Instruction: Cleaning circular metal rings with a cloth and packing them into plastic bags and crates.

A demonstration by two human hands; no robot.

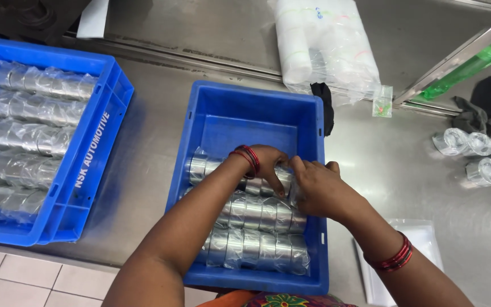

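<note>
Both hands in the centre blue crate (313, 113) on the bench (154, 136): left hand (265, 162) and right hand (319, 190) fingers pinch the wrapped row of metal rings (245, 181), long axis left-right across frame, directly under the fingertips, right hand at its right end.

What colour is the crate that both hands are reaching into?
Blue. The crate shows best in the head view, holding rows of plastic-wrapped metal rings.
</note>
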